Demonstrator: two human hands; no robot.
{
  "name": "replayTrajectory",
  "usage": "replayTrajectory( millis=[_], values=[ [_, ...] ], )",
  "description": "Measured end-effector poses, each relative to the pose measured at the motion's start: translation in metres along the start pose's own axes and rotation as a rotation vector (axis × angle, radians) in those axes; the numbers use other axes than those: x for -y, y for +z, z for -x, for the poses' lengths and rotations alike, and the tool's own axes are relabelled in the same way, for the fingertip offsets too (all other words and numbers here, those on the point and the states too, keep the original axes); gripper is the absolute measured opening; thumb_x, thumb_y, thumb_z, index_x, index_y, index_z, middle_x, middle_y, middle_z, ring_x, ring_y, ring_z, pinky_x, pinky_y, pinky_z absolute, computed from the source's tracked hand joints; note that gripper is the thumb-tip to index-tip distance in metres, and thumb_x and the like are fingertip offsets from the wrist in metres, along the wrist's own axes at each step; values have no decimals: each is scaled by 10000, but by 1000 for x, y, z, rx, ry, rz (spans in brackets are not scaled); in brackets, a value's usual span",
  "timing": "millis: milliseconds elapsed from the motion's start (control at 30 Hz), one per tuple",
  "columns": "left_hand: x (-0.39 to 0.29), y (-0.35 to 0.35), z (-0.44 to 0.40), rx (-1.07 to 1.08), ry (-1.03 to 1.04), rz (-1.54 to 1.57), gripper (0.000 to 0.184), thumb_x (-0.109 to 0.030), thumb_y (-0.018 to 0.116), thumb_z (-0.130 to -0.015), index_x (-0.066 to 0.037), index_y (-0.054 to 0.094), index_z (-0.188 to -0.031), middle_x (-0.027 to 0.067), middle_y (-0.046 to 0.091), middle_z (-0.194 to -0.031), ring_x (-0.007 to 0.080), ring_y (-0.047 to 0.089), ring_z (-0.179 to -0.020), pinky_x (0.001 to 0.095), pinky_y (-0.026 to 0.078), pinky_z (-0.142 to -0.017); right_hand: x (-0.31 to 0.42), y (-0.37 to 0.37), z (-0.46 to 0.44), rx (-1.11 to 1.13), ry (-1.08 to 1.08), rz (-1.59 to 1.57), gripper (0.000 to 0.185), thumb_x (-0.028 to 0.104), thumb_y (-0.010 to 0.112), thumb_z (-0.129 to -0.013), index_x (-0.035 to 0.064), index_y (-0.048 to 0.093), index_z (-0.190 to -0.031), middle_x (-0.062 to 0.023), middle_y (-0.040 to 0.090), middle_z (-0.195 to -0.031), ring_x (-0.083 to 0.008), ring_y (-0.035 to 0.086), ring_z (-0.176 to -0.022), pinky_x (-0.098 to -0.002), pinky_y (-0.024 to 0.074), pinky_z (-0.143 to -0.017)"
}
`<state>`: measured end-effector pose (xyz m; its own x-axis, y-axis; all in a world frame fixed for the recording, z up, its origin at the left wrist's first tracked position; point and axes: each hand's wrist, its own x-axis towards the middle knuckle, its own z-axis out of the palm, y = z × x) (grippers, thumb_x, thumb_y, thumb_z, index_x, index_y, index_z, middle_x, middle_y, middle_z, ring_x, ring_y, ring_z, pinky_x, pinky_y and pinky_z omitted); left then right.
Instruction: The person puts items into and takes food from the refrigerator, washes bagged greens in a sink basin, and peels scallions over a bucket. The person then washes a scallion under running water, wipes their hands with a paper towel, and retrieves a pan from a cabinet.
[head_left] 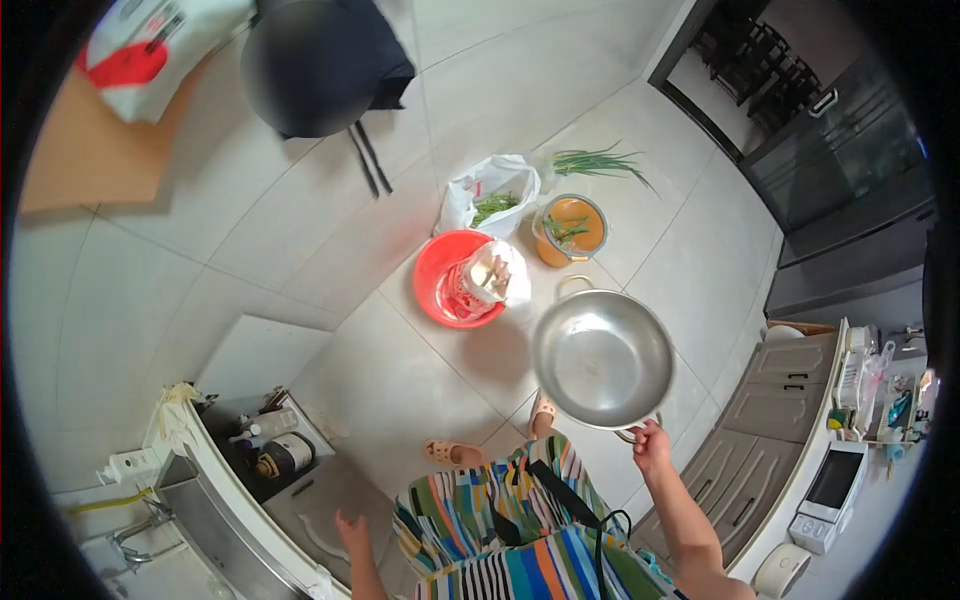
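A wide stainless steel pan (604, 358) with two loop handles hangs above the tiled floor, its inside facing up and bare. My right hand (651, 444) grips its near handle, fingers closed around it. Low on the left, my left hand (352, 532) is held away from everything, fingers apart, near the lower cabinet. Beyond the pan, on the floor, stand a red basin (432, 275) with a plastic bag (511, 262) in it and an orange bucket (585, 225) with green stalks inside.
A white bag of greens (460, 205) and green onions (600, 162) lie farther back. An open cabinet (250, 470) with bottles is at left, beside a sink (115, 555). Grey cabinets (735, 440) and a microwave (832, 485) line the right. A dark doorway stands at upper right.
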<state>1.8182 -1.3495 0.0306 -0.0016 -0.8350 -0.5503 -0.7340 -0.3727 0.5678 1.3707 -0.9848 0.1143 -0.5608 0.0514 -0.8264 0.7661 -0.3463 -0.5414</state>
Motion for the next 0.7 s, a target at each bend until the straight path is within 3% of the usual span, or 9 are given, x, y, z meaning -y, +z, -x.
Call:
replayTrajectory(
  millis=[33,100,133,200,333,400,600,700],
  values=[
    [-18,16,9,-8,4,-1,541,-75,528,-676,-58,287,-1160,164,430,-977,210,496,-771,307,433,-588,16,-16,-3,7,5,-3,358,1,350,-621,30,351,-977,-182,514,-767,-57,345,-375,-156,254,-282],
    [-50,50,32,229,-161,-80,473,-153,513,-719,-56,328,-1143,121,501,-869,207,544,-668,283,437,-546,50,-45,-5,-118,-59,-78,404,3,360,-609,25,343,-1012,-167,518,-763,-55,344,-374,-155,254,-282],
    [-64,70,45,230,-169,-82,473,-153,513,-719,-56,328,-1143,121,501,-869,207,544,-668,283,437,-546,68,-54,-3,-122,-56,-73,404,3,360,-609,25,343,-1012,-167,518,-763,-55,344,-374,-155,254,-282],
    [-93,115,69,324,-279,-75,475,-167,548,-686,-39,369,-1107,137,503,-945,219,546,-773,287,439,-580,100,-69,2,-202,-131,-139,408,4,367,-597,16,367,-1005,-143,525,-739,-55,337,-369,-154,253,-281],
    [-150,185,115,462,-264,-163,442,-205,550,-688,-26,414,-1069,149,528,-928,209,556,-750,292,440,-606,156,-97,-9,-163,-157,-160,396,0,367,-595,13,408,-988,-119,531,-696,-54,342,-371,-150,249,-283],
    [-161,212,118,525,68,-483,376,-221,534,-694,-14,468,-1001,131,562,-847,189,562,-733,288,437,-640,179,-95,-15,-177,-154,-183,400,-1,371,-593,13,409,-991,-115,532,-699,-52,347,-376,-145,253,-284],
    [-195,274,81,433,80,-379,287,-211,522,-691,-11,514,-897,114,578,-775,176,577,-626,286,447,-614,240,-74,-44,-153,-143,-188,407,6,397,-592,26,435,-997,-82,518,-709,-36,346,-395,-146,283,-286],
    [-231,305,63,441,-30,-365,273,-183,505,-702,7,506,-899,124,570,-791,183,576,-633,277,452,-593,262,-56,-62,-211,-136,-278,409,5,395,-588,25,435,-994,-88,517,-734,-39,348,-391,-143,292,-284]
  ],
)
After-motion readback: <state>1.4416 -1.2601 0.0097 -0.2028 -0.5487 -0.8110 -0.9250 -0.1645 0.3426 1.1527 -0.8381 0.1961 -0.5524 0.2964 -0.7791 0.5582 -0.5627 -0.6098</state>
